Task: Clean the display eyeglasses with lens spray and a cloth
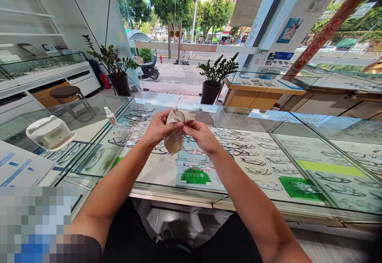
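Observation:
My left hand [159, 127] is closed round a beige cleaning cloth [174, 143], which is bunched up and hangs below the fingers. A pair of thin-rimmed eyeglasses [178, 103] is mostly covered by the cloth; only a fine wire part sticks up above it. My right hand [203, 135] meets the left at the cloth, thumb and fingers pinched on the edge of the eyeglasses. Both hands are held above a glass display counter [149, 178]. Rows of eyeglasses [232, 147] lie in the counter beneath and beside them.
A white spray bottle [110, 116] stands on the glass at left, near a white box-shaped device [50, 131]. A printed desk calendar [18, 167] is at the left edge. Potted plants [211, 90] and a stool [67, 92] stand beyond the counter. A pixelated patch covers the lower left corner.

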